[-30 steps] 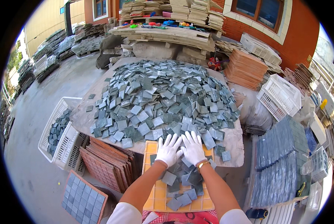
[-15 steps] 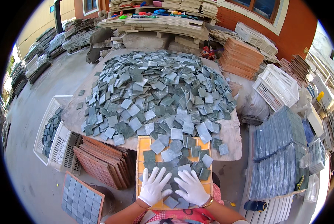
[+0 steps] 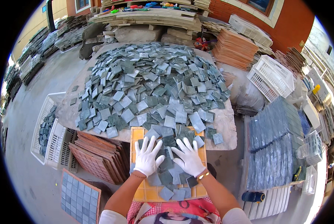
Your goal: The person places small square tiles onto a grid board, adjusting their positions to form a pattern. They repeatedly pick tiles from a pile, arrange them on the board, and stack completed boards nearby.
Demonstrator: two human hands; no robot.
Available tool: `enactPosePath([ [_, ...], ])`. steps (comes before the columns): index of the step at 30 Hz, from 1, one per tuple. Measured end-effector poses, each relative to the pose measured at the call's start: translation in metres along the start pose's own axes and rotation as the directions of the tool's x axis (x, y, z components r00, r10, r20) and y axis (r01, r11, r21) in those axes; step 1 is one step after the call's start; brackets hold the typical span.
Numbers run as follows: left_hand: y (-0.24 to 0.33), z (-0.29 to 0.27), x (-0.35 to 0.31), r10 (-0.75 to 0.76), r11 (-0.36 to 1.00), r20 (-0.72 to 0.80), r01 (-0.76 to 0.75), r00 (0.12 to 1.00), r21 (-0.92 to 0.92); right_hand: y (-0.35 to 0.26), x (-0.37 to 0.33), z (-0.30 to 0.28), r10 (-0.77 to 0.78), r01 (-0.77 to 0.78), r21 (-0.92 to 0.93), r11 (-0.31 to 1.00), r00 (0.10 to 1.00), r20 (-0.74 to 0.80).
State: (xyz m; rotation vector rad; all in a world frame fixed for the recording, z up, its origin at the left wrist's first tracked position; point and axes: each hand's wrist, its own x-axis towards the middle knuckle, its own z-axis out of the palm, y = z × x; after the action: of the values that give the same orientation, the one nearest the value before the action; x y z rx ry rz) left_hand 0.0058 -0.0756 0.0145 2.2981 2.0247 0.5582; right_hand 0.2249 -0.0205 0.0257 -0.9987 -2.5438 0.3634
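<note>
A yellow gridded tray (image 3: 144,193) rests in front of me, its far end at the table edge. Loose grey-green square stone tiles (image 3: 166,178) cover much of its middle, some overlapping. My left hand (image 3: 147,156), in a white glove, lies over the tiles on the left side with its fingers spread. My right hand (image 3: 189,156), also gloved, is spread over the right side, fingers pointing away from me. Between the two hands one tile stands tilted on edge. Neither hand grips anything; the tiles under the palms are hidden.
A big heap of similar tiles (image 3: 152,80) fills the table (image 3: 226,130) beyond the tray. At left stand a white crate (image 3: 49,160), stacked brown trays (image 3: 94,158) and a tile-filled tray (image 3: 80,196). Wrapped tile stacks (image 3: 271,164) sit on a pallet at right.
Both hands have slid away from me over the tray, spreading tiles and uncovering more at the near end. The whole view has shifted slightly.
</note>
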Motion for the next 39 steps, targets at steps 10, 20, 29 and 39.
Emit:
enactPosePath([
  [10,0.038,-0.02,-0.066,0.029,0.987,0.071,-0.018,0.997,-0.16,-0.021,0.072,-0.008,0.298,-0.304,-0.228,0.925,0.953,-0.064],
  [20,0.038,-0.05,-0.104,-0.108,0.959,-0.006,0.103,0.994,-0.264,-0.037,0.052,-0.003,0.115,-0.104,0.066,0.992,0.974,-0.196],
  [29,0.02,-0.047,-0.114,-0.148,0.956,-0.088,0.119,0.985,-0.268,-0.009,-0.131,-0.075,0.205,-0.245,0.178,0.953,0.954,0.22],
  [39,0.132,-0.007,-0.049,0.315,0.941,0.078,-0.3,0.946,-0.157,-0.016,-0.179,-0.055,0.211,-0.259,0.285,0.923,0.96,0.186],
])
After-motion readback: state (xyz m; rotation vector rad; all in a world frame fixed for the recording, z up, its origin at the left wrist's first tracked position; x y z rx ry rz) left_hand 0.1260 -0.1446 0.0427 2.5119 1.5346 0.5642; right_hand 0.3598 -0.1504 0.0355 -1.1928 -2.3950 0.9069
